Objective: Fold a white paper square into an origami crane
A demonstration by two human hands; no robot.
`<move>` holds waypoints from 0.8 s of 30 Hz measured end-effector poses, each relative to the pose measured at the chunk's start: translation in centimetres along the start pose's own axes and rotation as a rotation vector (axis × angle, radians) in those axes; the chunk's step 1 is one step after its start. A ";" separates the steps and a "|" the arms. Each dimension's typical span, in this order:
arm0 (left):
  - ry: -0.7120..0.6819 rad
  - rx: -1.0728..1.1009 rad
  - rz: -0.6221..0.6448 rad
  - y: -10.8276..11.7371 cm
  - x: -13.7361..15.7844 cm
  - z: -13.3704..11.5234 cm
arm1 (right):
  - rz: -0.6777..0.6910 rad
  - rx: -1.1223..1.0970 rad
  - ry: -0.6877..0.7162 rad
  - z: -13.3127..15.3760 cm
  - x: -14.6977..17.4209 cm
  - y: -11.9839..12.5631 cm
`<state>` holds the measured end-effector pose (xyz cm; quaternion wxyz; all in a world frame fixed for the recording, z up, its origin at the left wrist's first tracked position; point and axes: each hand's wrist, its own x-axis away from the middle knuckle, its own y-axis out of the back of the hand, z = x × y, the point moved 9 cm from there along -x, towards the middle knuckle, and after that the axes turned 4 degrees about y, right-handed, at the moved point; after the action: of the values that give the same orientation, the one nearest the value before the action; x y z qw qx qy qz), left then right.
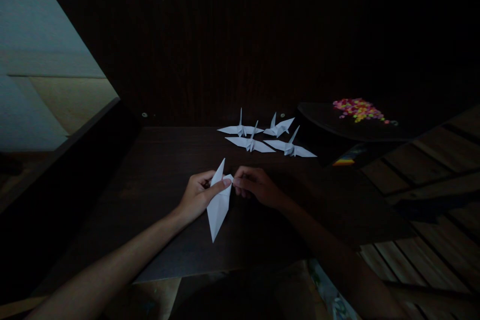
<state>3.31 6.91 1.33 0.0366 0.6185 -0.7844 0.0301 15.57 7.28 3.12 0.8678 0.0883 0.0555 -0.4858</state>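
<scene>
Forearms — then folded paper, four white cranes beyond — colourful pile rightward.

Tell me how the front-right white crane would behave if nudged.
The crane is probably light and apt to slide, being folded paper on a flat tabletop. Its thin raised point would likely bend; outspread wings should resist tipping.

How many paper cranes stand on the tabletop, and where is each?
4: rear-left crane, rear-right crane, front-left crane and front-right crane, beyond the held folded paper. None appears hidden.
</scene>
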 end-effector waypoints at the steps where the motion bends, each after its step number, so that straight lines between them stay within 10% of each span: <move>1: 0.004 0.001 -0.002 0.0 0.0 0.0 | 0.001 0.000 0.000 0.0 0.0 0.0; 24: -0.073 -0.019 -0.001 0.0 0.2 -1.1 | 0.070 0.070 0.027 -0.4 0.2 -0.9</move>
<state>3.27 6.80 2.47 0.0139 0.6193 -0.7850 -0.0001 14.88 6.76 2.62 0.8799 0.1273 0.0469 -0.4554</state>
